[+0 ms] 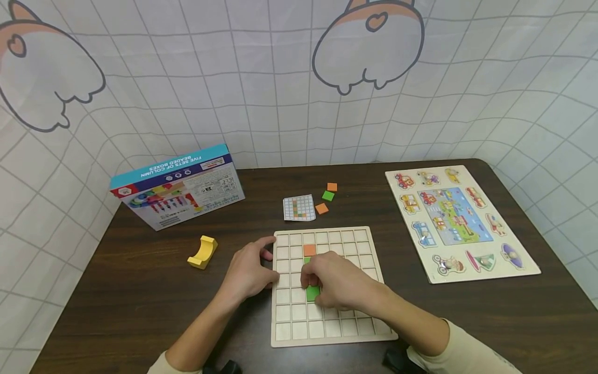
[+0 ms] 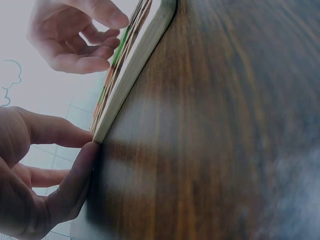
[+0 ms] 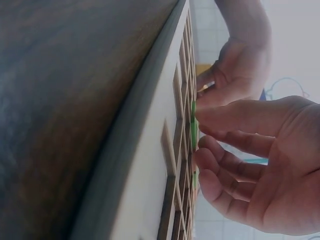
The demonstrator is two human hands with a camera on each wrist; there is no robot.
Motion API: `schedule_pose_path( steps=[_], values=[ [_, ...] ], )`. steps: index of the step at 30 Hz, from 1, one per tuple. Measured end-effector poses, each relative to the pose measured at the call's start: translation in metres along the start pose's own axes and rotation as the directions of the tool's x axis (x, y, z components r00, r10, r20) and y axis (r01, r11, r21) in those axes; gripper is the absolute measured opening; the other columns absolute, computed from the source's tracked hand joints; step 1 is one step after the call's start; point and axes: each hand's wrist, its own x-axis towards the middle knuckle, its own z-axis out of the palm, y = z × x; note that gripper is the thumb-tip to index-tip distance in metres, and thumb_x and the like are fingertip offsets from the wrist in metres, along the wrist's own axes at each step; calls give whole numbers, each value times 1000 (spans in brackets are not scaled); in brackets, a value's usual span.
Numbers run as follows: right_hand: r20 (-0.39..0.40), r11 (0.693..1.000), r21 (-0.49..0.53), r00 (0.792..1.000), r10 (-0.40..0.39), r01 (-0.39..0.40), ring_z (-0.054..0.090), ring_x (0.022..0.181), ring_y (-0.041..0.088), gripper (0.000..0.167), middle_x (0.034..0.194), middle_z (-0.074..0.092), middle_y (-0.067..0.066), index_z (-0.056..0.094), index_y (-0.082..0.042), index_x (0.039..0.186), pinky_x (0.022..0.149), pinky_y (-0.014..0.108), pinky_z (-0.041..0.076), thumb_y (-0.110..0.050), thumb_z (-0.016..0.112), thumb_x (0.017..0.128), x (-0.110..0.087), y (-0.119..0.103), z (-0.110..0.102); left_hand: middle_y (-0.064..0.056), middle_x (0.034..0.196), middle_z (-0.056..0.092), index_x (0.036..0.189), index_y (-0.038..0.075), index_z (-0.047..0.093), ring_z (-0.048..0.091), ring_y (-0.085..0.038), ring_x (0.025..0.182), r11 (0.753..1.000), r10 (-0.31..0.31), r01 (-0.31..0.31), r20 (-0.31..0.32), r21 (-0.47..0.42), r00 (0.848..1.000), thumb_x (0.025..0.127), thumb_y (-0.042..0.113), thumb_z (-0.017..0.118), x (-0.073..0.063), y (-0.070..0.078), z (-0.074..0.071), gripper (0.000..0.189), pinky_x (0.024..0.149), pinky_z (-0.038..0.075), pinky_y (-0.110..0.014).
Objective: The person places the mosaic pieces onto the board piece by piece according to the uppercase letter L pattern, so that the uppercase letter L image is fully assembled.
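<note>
A pale wooden grid board (image 1: 334, 332) lies on the table with square cells. One column holds an orange tile (image 1: 310, 250) near the top and a green tile (image 1: 312, 294) lower down. My right hand (image 1: 343, 280) reaches over the board, index finger and thumb bent to opposite sides of that lower green tile; its fingers (image 3: 210, 155) hover close along the grid. The hand hides the cells between. At the board's left edge rests my left hand (image 1: 247, 270), index fingertip by the top corner and thumb further down; its fingers (image 2: 62, 131) touch the rim in the left wrist view.
Beyond the board lie a pattern card (image 1: 299, 208), a loose green tile (image 1: 328, 196) and two loose orange tiles (image 1: 322, 208). A yellow curved block (image 1: 203, 252) and a toy box (image 1: 182, 189) stand left. A picture puzzle board (image 1: 411, 257) lies right.
</note>
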Motion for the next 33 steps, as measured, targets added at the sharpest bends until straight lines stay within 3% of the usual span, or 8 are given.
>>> schedule_pose_path(
  steps=[21,33],
  values=[
    [-51,1000,25,999,1,0,54,72,10,26,78,67,-2,74,-15,85,65,26,47,5,78,69,-1,5,-12,-9,105,64,147,13,58,63,-16,58,1000,-8,8,-2,-5,1000,73,-2,81,1,1,0,80,53,50,-29],
    [-71,996,51,994,80,-76,55,76,14,25,81,66,-1,75,-15,90,69,32,47,3,81,73,-1,9,-18,-7,103,63,147,13,58,61,-18,62,1000,-10,10,-6,-4,1000,71,-2,81,1,-1,2,81,53,49,-30]
  ],
)
